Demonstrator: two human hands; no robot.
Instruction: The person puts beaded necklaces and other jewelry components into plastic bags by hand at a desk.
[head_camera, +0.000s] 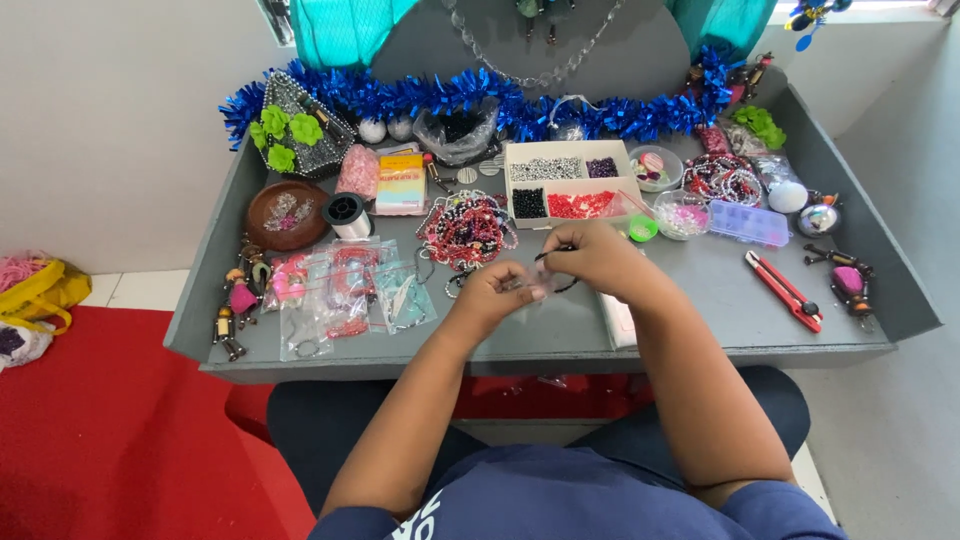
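My left hand (497, 291) and my right hand (590, 259) are together over the middle of the grey table (700, 300), fingers pinched on a thin dark beaded strand (556, 254) that curves between them. What exactly each fingertip grips is too small to make out. Just beyond the hands lies a heap of red, white and black beaded bracelets (467, 229). A white partitioned box (569, 183) with silver, purple, black and red beads stands behind my right hand.
Plastic bags of jewellery (345, 290) lie at the left, with a spool (346, 214) and a brown bowl (286, 213). A red cutter (784, 290) and a clear compartment case (748, 222) sit at the right. Blue tinsel (480, 97) lines the back edge.
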